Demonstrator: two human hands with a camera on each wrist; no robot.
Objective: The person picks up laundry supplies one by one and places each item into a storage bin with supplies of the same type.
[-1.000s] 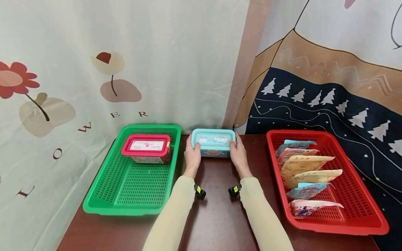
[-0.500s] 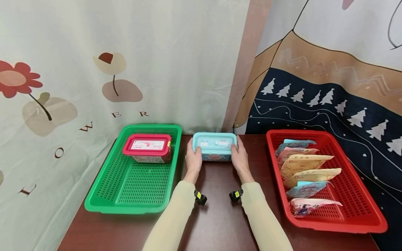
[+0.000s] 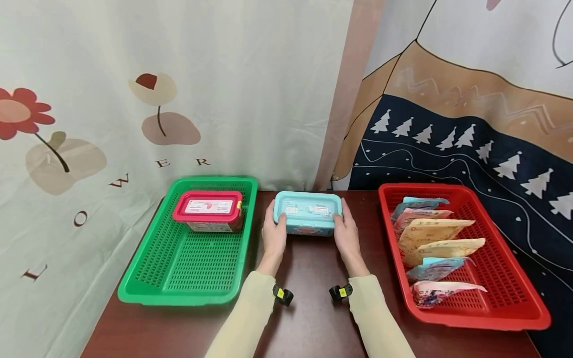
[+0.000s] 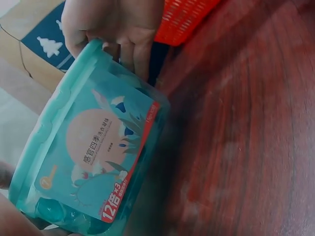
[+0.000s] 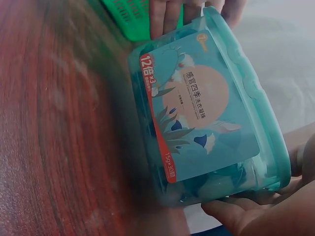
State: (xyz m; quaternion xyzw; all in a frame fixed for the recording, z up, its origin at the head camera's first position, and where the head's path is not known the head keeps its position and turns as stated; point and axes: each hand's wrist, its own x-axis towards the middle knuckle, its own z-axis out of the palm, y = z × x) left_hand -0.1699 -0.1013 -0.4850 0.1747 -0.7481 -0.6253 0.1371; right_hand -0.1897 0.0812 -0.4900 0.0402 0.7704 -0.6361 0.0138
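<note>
A turquoise lidded box of laundry pods is held between both hands over the middle of the table. My left hand grips its left end, thumb on the lid edge. On the right end, my right hand has the same hold. The wrist views show the box's printed front label and clear lower walls, with pods dimly visible inside. Fingers behind and under the ends are partly hidden. Whether the bottom touches the table is hard to tell.
At left, a green basket holds a pink-lidded box near its back. A red basket at right contains several upright pouches. Behind the dark wooden table hangs a printed curtain.
Both hands have drawn the turquoise box of laundry pods toward the body and slightly right. The baskets and their contents stay where they were.
</note>
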